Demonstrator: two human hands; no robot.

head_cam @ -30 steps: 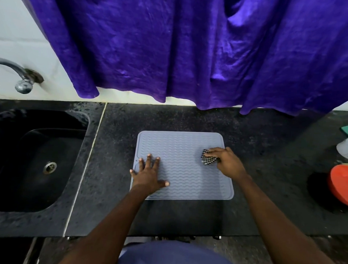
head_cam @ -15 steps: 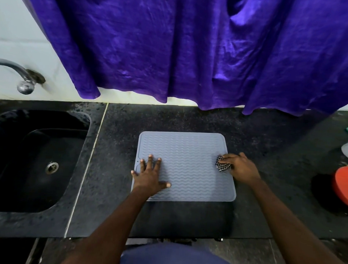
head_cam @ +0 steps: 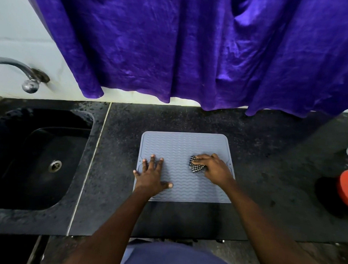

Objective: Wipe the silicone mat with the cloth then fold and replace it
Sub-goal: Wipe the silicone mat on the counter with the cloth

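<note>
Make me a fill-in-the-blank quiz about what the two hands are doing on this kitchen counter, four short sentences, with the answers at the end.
1. The right hand grips a checked ____.
2. The left hand holds nothing and presses flat on the grey silicone ____.
3. The sink is on the person's ____ side.
4. The curtain hanging behind the counter is ____.

Missing words: cloth; mat; left; purple.
</note>
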